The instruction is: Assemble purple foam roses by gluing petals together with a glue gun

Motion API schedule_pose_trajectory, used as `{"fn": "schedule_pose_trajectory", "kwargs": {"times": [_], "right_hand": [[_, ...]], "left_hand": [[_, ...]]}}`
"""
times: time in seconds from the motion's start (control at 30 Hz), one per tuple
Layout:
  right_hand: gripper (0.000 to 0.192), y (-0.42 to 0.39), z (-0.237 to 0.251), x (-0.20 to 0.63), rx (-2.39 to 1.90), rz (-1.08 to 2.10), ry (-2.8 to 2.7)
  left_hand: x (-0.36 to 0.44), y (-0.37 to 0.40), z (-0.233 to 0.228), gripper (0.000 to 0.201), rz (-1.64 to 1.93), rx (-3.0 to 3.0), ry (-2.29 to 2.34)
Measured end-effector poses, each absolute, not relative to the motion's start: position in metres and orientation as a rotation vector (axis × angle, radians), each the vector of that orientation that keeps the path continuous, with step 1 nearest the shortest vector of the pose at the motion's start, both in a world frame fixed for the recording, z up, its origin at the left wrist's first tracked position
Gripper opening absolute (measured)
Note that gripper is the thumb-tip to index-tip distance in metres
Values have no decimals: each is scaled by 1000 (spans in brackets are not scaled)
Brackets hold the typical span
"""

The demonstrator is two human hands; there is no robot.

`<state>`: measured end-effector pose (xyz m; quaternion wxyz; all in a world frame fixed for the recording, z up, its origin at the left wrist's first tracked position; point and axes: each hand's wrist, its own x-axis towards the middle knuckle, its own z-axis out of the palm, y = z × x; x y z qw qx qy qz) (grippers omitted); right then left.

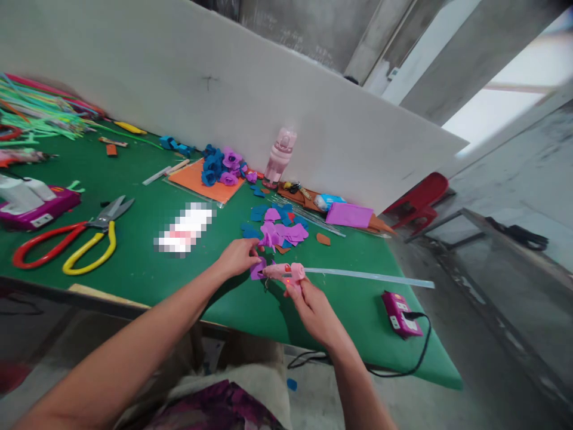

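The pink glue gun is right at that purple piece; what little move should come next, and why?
Probably squeeze the trigger: the right hand holds the glue gun with its nozzle against the purple piece, which the left hand pins to the green table.

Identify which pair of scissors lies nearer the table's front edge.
The yellow-handled scissors; the red-handled scissors lie beside them, slightly farther back.

Bright daylight floods in from the opening at upper right, overexposing it. Wide-angle distortion bends the edges, and the near forearms are slightly blurred.
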<state>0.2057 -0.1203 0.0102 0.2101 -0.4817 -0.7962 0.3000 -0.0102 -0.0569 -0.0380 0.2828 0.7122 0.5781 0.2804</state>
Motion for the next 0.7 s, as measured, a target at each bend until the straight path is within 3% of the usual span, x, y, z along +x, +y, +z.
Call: {"fn": "schedule_pose_trajectory", "kwargs": {"times": [0.7], "right_hand": [[29,-121,9,204,-1333,778,-2275]], "left_hand": [[-10,-57,-36,24,727,1915,1554]]}}
